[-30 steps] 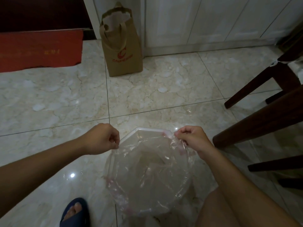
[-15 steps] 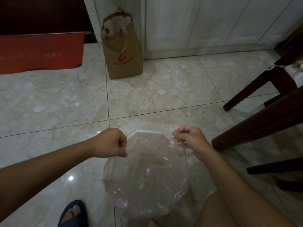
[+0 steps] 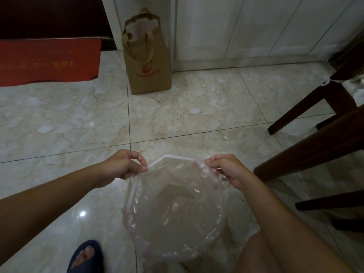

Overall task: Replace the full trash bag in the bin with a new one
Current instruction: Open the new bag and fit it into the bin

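Observation:
A white bin (image 3: pixel 173 157) stands on the floor below me, its far rim bare. A clear plastic trash bag (image 3: pixel 175 211) lines its inside and wraps over the near and side rims. My left hand (image 3: pixel 126 166) pinches the bag's edge at the bin's far left corner. My right hand (image 3: pixel 224 168) grips the bunched bag edge at the far right corner. The bag looks empty inside.
A brown paper carrier bag (image 3: pixel 147 56) stands against white cabinets (image 3: pixel 246 26) ahead. A red doormat (image 3: pixel 49 62) lies at the far left. Dark wooden chair legs (image 3: pixel 307 146) crowd the right side. My foot in a blue slipper (image 3: pixel 86 257) is at the lower left.
My left hand has moved right to the bin's far left corner, still pinching the bag edge. My right hand has stayed on the far right corner.

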A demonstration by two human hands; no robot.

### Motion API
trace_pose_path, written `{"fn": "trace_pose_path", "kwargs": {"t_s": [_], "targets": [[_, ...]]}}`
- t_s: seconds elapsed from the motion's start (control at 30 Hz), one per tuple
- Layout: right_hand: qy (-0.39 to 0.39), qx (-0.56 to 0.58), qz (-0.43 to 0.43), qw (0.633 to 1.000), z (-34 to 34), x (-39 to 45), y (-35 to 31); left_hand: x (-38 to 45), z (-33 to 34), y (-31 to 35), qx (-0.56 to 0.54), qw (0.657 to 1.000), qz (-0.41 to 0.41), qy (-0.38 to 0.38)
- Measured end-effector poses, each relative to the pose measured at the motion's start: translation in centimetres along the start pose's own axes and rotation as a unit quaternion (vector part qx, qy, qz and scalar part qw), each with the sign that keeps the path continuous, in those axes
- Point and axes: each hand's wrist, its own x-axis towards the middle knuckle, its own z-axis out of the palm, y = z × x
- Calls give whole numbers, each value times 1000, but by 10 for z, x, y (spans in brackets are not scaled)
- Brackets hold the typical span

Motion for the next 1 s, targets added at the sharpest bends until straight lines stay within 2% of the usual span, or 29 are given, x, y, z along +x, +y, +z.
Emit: {"fn": "trace_pose_path", "kwargs": {"t_s": [0.1, 0.17, 0.27, 0.33, 0.4, 0.53, 0.73, 0.9, 1.0], "targets": [[12, -18, -2, 1000, 4, 0, 2, 2, 1, 3, 81, 994, 33, 58], [44, -41, -33, 998, 11, -1, 2, 4, 3, 3, 174, 976, 75, 109], [134, -145, -143, 970, 20, -4, 4, 6, 8, -1, 298, 929, 140, 170], [158, -205, -209, 943, 25, -7, 2, 6, 9, -1, 332, 911, 157, 186], [147, -208, -228, 940, 27, -6, 1, 8, 9, -1, 323, 915, 153, 186], [154, -203, -223, 941, 25, -3, -1, 12, 16, -2, 244, 949, 140, 139], [158, -194, -197, 948, 24, 3, -5, 21, 20, -1, 183, 963, 127, 155], [99, -66, -101, 988, 22, 10, -11, 31, 20, -2, 91, 989, 35, 115], [69, -23, -13, 997, 18, 18, -15, 35, 17, -2, 39, 996, -18, 75]]}}
